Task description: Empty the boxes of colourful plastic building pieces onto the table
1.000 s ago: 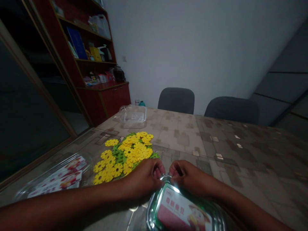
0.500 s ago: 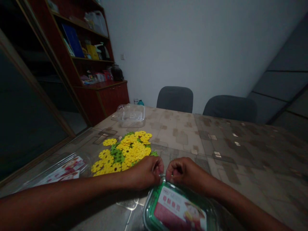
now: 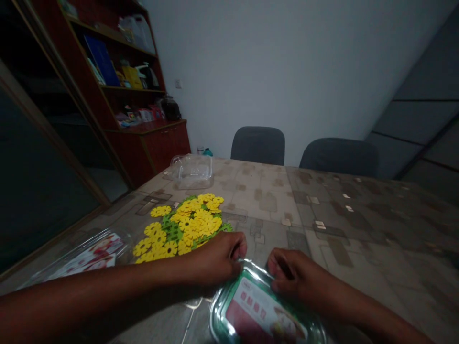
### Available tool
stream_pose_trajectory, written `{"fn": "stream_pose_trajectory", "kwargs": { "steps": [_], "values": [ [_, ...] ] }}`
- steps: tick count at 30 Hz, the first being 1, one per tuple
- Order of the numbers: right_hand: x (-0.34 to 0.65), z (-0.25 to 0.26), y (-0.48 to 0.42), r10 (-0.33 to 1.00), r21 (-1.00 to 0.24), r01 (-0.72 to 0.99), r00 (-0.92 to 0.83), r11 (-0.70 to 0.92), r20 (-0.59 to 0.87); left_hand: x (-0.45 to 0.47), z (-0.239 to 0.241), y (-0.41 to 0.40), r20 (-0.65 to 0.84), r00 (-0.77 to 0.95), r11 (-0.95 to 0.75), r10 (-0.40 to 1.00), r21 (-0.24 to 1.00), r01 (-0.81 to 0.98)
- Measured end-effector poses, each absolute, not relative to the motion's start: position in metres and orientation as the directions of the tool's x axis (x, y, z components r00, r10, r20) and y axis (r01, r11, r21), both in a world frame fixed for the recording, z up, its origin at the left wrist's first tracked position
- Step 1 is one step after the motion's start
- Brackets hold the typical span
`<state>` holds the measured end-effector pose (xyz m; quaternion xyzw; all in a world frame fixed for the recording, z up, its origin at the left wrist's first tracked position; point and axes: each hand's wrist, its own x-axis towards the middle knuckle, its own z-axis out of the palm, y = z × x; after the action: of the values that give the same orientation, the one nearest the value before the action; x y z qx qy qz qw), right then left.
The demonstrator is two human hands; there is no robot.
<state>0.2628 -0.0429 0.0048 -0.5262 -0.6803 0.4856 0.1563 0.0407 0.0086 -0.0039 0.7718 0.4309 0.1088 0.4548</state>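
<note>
A transparent plastic box point(image 3: 267, 313) with green pieces inside and a printed label on its lid stands at the bottom of the view. My left hand point(image 3: 227, 255) is closed at its far left corner, fingers curled on the rim. Along the far right edge, my right hand point(image 3: 292, 272) is closed too, with thumb and fingers pinched at the rim. Just beyond my left hand lies a pile of yellow flower-shaped pieces point(image 3: 201, 222), mixed with green pieces point(image 3: 173, 233). The box's near end is cut off by the frame.
A transparent lid point(image 3: 89, 253) with a label lies at the left. An open transparent tub point(image 3: 193, 173) stands at the table's far edge. Two grey chairs point(image 3: 258, 143) are behind the patterned table point(image 3: 265, 198). A red-brown cabinet point(image 3: 147, 148) with shelves stands back left.
My right hand has moved right along the box's rim, away from my left hand, which stays near the corner. The view has shifted slightly.
</note>
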Motion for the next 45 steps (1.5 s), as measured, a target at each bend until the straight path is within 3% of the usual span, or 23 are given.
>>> {"fn": "stream_pose_trajectory", "kwargs": {
  "steps": [6, 10, 16, 25, 34, 39, 45],
  "values": [
    [0.259, 0.005, -0.04, 0.888, -0.798, 0.6, -0.397, 0.059, -0.233, 0.038, -0.005, 0.012, -0.196, 0.651, -0.228, 0.734, 0.831, 0.508],
    [0.267, 0.006, -0.039, 0.834, -0.852, 0.523, -0.457, -0.028, -0.308, 0.036, -0.003, 0.009, -0.236, 0.634, -0.155, 0.736, 0.853, 0.498],
    [0.285, 0.017, -0.054, 0.806, -0.802, 0.585, -0.415, -0.118, -0.422, 0.032, -0.003, 0.003, -0.218, 0.609, -0.132, 0.762, 0.87, 0.476],
    [0.274, 0.016, -0.059, 0.868, -0.769, 0.637, -0.356, -0.047, -0.348, 0.031, 0.013, 0.002, -0.111, 0.664, -0.396, 0.74, 0.726, 0.562],
    [0.291, 0.024, -0.057, 0.758, -0.779, 0.61, -0.435, -0.148, -0.485, 0.028, 0.008, 0.001, -0.165, 0.649, -0.303, 0.742, 0.782, 0.544],
    [0.289, 0.017, -0.061, 0.834, -0.749, 0.659, -0.377, -0.065, -0.403, 0.027, 0.01, -0.002, -0.169, 0.645, -0.295, 0.745, 0.785, 0.546],
    [0.283, 0.014, -0.056, 0.879, -0.689, 0.725, -0.342, 0.022, -0.332, 0.029, 0.015, 0.001, -0.112, 0.681, -0.398, 0.724, 0.738, 0.545]
  ]
}}
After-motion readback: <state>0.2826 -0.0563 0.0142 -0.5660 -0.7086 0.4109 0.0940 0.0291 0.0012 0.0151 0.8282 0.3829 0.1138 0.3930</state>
